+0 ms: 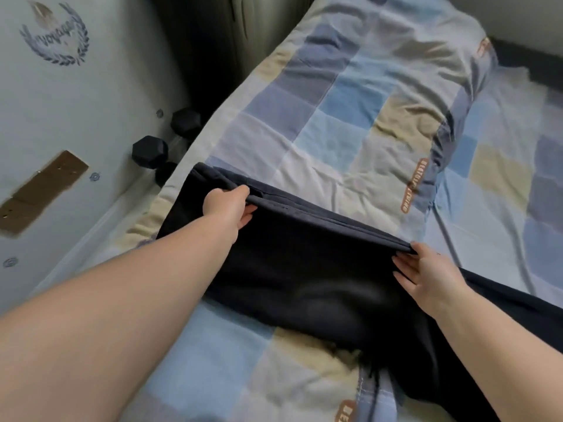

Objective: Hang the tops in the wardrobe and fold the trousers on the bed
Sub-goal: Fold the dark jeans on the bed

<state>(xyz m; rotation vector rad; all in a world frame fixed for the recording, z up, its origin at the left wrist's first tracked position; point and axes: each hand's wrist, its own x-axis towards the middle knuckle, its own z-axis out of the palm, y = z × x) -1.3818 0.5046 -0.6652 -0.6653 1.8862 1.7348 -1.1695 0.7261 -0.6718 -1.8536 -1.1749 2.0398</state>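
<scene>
Dark navy trousers (304, 269) lie across the bed, spread over a checked quilt (350, 123) of blue, grey and beige squares. Their far edge runs from upper left to right. My left hand (228, 208) pinches that folded edge near its left end, thumb on top and fingers underneath. At the right end of the same edge my right hand (423, 275) grips the cloth, thumb above and fingers below. One trouser part trails off toward the lower right corner of the view. No tops and no hangers are in view.
Black dumbbells (150, 151) lie in the gap between the bed's left side and a pale panel (76, 123) with a wreath logo. A dark cabinet (213, 41) stands beyond the gap. A folded quilt covers the bed's far half, with a checked sheet (502, 178) at right.
</scene>
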